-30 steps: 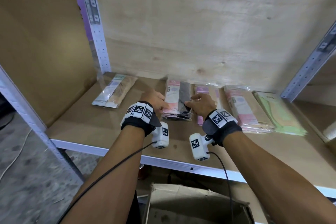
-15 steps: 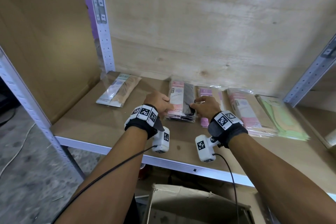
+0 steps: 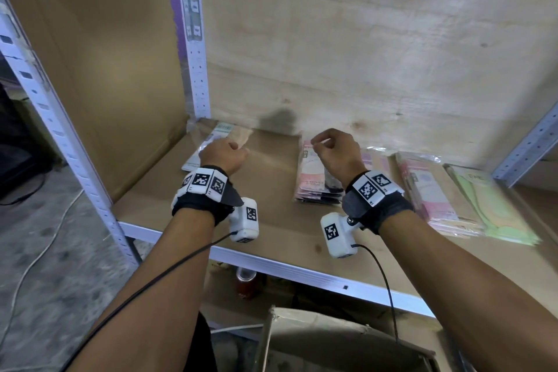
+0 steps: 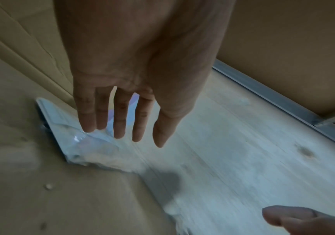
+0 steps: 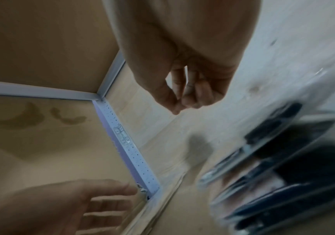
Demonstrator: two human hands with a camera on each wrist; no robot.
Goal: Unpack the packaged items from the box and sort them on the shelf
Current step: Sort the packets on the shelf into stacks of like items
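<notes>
My head camera looks forward and down over both forearms onto the shelf [image 3: 271,214] and its plywood back wall. Each wrist camera sits close behind my palm, facing along the fingers toward the shelf's back left corner, a region all three views share.

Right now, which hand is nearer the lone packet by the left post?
Left. The left hand hovers directly over that lone packet, fingers extended; the right hand is off to its right, above the pink-and-black stack.
</notes>
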